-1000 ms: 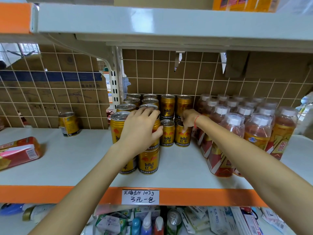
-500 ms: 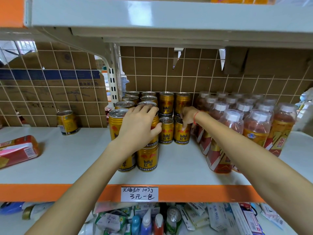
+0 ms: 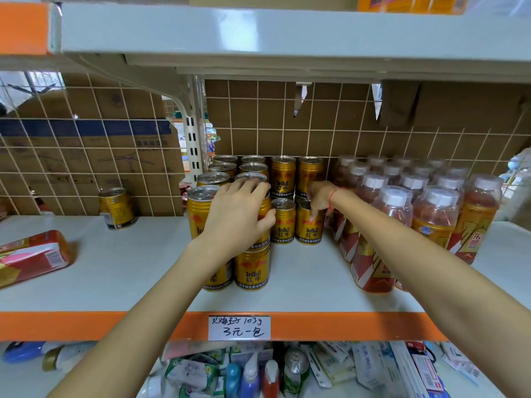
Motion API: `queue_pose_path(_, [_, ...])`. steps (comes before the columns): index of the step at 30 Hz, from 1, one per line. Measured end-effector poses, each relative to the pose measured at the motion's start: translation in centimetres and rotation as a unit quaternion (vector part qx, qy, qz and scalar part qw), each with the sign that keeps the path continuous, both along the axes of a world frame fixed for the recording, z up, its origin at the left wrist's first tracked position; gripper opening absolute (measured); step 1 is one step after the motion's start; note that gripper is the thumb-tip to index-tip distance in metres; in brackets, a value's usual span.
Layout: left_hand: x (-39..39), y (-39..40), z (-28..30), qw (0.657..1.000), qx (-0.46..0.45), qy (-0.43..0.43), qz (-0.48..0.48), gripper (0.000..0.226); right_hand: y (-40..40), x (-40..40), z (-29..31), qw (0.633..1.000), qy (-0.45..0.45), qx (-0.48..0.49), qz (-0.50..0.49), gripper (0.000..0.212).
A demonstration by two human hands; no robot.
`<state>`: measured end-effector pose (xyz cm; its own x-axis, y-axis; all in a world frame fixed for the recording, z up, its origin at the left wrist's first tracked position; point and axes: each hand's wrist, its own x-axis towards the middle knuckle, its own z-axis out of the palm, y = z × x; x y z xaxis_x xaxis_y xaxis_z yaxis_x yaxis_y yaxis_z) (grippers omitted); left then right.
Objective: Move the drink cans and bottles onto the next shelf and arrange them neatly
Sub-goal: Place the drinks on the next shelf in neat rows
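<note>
Hands [image 3: 238,216] | unchanged: left still grips stacked can [image 3: 263,222]

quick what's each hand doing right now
Left hand: fingers curled round a stacked gold can.
Right hand: fingers touching a single gold can; grip cannot be told.

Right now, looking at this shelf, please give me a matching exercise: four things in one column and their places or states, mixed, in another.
Things
1. lone gold can
2. red packet
3. left hand
4. white-capped bottles

Places or states
A. lying on its side at the shelf's far left
B. grouped to the right of the cans
C. gripping an upper stacked can
D. standing apart by the wire grid

Pairs: 1-D, 2-A, 3-C, 4-B
</note>
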<state>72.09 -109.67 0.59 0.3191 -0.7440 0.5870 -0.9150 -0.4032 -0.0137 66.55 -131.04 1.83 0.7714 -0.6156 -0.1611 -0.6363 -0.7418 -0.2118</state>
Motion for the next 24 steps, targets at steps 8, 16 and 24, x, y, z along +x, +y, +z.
queue_pose_path(8, [-0.1, -0.1, 0.1, 1.000, 0.012, 0.005, 0.006, 0.048, 0.1, -0.1, -0.2, 1.000, 0.004, -0.013, 0.000, 0.059])
queue_pose_path(16, [-0.2, 0.1, 0.6, 0.999, 0.047, 0.013, 0.011, 0.052, 2.3, -1.9, 0.1, 0.996, -0.078, -0.037, -0.002, 0.049])
queue_pose_path(24, [-1.7, 1.3, 1.6, 0.997, 0.057, 0.041, 0.016, 0.053, 7.5, -6.8, 1.8, 0.969, -0.233, -0.053, 0.064, 0.041])
